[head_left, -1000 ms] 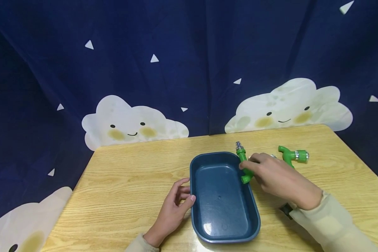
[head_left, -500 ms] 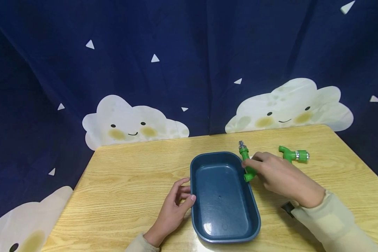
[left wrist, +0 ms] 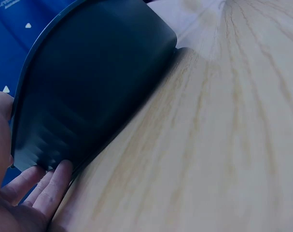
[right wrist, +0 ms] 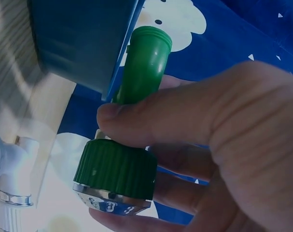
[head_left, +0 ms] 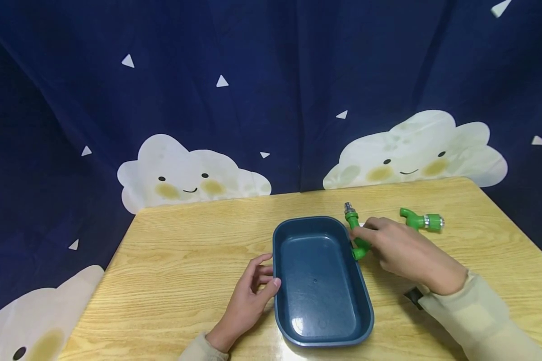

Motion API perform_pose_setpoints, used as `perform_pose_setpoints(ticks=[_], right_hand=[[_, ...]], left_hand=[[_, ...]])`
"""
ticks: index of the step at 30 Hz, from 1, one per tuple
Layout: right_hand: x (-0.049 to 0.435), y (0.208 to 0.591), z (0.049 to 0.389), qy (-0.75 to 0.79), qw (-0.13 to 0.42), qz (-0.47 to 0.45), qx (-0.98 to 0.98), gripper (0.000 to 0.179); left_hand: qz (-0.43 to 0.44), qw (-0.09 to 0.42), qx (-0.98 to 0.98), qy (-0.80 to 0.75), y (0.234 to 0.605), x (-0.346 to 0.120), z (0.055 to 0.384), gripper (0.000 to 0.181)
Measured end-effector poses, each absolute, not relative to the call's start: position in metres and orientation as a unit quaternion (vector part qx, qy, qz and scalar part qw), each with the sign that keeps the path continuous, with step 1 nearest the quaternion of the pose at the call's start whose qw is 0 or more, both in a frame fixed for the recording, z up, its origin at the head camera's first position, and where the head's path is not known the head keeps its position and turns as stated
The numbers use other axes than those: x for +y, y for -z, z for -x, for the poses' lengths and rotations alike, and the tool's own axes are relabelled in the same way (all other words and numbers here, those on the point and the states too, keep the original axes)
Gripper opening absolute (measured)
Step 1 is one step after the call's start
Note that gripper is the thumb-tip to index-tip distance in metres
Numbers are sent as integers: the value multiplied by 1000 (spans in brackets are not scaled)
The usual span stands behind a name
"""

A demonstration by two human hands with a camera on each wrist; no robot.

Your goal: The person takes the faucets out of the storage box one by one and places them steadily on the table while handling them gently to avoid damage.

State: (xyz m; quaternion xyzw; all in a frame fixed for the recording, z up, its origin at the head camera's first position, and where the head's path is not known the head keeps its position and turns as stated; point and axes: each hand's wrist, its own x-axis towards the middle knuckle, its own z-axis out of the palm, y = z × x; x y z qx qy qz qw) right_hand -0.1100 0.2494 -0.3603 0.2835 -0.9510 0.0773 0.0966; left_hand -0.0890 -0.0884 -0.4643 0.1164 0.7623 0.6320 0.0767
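In the head view my left hand is at the left side of a dark blue plastic tray, thumb over the rim. The left wrist view shows its fingers against the tray's outer wall. With my right hand I grip a green plastic tap with a metal-tipped end, at the tray's right rim. Close up in the right wrist view, my thumb lies across the tap's body, above its ribbed green knob. My hand hides part of the tap.
A second green tap lies on the wooden table to the right, partly behind my right hand. A white tap shows in the right wrist view. Behind the table hangs a dark blue curtain with clouds.
The green tap in my right hand has shifted slightly right, from above the tray's edge to its rim. My left hand and the tray have stayed in place.
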Motion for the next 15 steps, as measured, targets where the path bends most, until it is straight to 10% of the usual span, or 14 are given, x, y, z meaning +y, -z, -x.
perform_pose_setpoints(ticks=[15], right_hand=[[256,364,115,-81,86,-283,-952,49]], left_hand=[[-109,77,768,-627,463,-88,89,55]])
